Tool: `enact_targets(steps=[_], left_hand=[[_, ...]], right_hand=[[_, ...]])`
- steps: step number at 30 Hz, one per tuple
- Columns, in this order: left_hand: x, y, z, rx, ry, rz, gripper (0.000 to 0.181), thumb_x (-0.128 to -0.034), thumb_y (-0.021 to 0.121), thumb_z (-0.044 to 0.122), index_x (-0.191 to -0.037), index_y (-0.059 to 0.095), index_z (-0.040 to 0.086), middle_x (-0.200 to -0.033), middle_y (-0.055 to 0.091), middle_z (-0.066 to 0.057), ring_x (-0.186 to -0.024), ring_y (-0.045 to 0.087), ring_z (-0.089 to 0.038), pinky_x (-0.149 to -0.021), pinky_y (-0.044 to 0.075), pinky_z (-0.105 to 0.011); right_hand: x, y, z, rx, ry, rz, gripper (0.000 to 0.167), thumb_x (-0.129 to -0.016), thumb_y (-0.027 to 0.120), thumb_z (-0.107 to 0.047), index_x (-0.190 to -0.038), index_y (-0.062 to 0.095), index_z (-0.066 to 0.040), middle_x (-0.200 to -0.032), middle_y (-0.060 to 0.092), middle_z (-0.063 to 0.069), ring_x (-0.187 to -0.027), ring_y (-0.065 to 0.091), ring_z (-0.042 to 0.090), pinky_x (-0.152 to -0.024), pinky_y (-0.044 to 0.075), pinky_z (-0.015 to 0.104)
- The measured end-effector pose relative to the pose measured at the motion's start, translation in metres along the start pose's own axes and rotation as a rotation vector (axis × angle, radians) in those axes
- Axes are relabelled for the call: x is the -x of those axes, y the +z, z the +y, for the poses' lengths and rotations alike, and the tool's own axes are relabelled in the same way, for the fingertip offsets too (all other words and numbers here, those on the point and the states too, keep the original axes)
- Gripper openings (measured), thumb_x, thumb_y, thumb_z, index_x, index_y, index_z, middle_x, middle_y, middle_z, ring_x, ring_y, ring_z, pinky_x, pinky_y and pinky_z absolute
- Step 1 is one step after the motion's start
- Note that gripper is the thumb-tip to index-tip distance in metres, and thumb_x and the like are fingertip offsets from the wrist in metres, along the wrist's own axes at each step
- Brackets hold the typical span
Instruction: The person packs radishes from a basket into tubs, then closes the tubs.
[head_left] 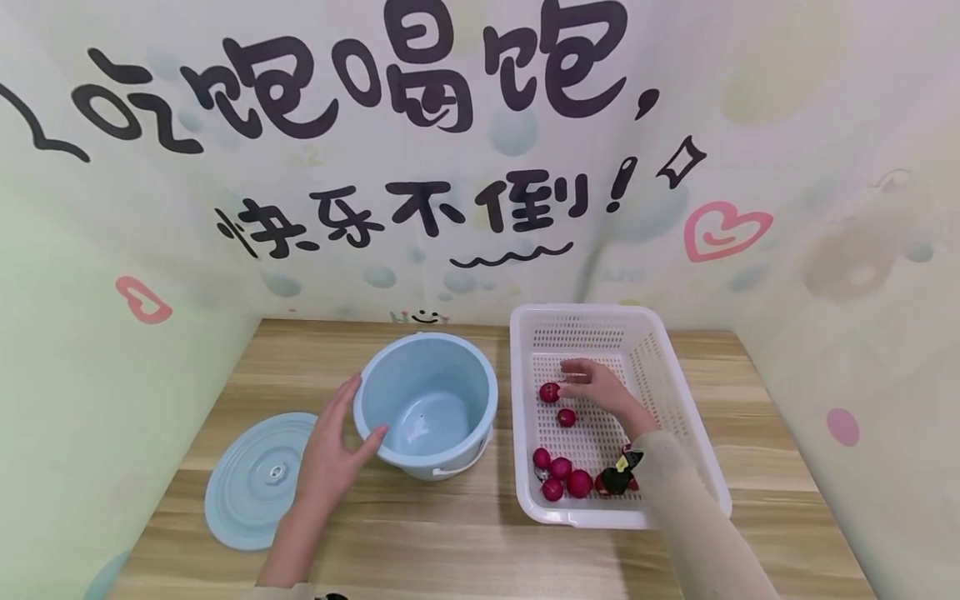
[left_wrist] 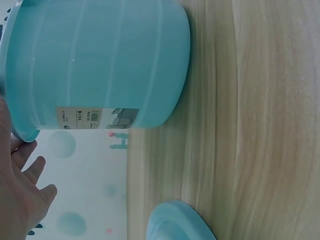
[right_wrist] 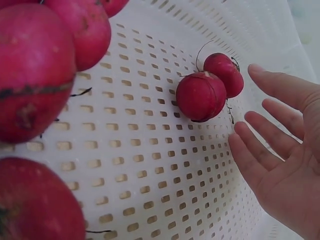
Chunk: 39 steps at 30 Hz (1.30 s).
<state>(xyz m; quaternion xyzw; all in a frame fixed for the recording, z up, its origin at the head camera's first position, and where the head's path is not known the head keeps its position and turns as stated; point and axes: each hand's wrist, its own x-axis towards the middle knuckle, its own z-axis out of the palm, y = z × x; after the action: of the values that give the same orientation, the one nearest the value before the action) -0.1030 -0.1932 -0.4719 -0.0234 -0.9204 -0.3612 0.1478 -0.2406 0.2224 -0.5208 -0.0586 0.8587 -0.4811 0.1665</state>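
My left hand (head_left: 330,454) is at the left side of a light blue bucket (head_left: 431,460), fingers stretched along the outside and thumb reaching over the near rim. In the left wrist view the bucket's labelled side (left_wrist: 110,65) fills the top left, with the spread left-hand fingers (left_wrist: 35,170) at its rim. My right hand (head_left: 596,387) hovers inside a white perforated basket (head_left: 585,518), holding nothing. Close by its fingers lie two red radishes, one farther (head_left: 550,392) and one nearer (head_left: 567,417). The right wrist view shows those fingers extended and apart from the radishes (right_wrist: 201,96).
Several more radishes (head_left: 579,483) are gathered along the basket's near end, some partly hidden behind the right wrist. A light blue lid (head_left: 251,492) lies flat on the wooden table (head_left: 420,550), left of the bucket. A wall with printed lettering (head_left: 420,208) stands behind the table.
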Motion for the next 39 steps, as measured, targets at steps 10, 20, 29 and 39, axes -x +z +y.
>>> enact_targets(steps=[10,20,29,39], left_hand=[[0.001,0.004,0.002,0.007,-0.003,0.035,0.078,-0.0855,0.074,0.029,-0.154,0.038,0.014,-0.156,0.042,-0.016,-0.144,0.038,-0.04,-0.112,0.036,-0.067],[0.002,0.006,0.002,0.002,0.009,0.051,0.078,-0.0859,0.073,0.031,-0.153,0.039,0.013,-0.156,0.043,-0.015,-0.144,0.039,-0.04,-0.113,0.036,-0.066],[0.001,0.007,0.002,0.022,0.013,0.058,0.077,-0.0861,0.073,0.03,-0.153,0.039,0.014,-0.156,0.043,-0.014,-0.144,0.039,-0.039,-0.114,0.035,-0.066],[0.002,0.008,0.001,0.018,0.003,0.054,0.078,-0.0856,0.074,0.029,-0.153,0.038,0.014,-0.157,0.042,-0.014,-0.145,0.038,-0.039,-0.114,0.035,-0.066]], right_hand=[[0.001,0.006,-0.003,0.024,-0.009,-0.029,0.057,-0.091,0.07,-0.016,-0.142,0.05,0.0,-0.141,0.056,0.022,-0.127,0.056,0.04,-0.107,0.049,0.055],[-0.004,0.01,0.002,0.017,-0.043,-0.044,0.052,-0.089,0.072,-0.012,-0.137,0.056,0.0,-0.133,0.061,0.024,-0.117,0.063,0.036,-0.099,0.055,0.046],[-0.006,0.014,0.003,0.033,-0.031,-0.042,0.046,-0.088,0.071,-0.008,-0.133,0.06,-0.002,-0.128,0.065,0.023,-0.113,0.065,0.035,-0.099,0.055,0.048],[-0.007,0.015,0.004,0.062,-0.012,-0.02,0.041,-0.088,0.072,-0.012,-0.128,0.065,-0.005,-0.119,0.069,0.018,-0.107,0.066,0.027,-0.095,0.056,0.044]])
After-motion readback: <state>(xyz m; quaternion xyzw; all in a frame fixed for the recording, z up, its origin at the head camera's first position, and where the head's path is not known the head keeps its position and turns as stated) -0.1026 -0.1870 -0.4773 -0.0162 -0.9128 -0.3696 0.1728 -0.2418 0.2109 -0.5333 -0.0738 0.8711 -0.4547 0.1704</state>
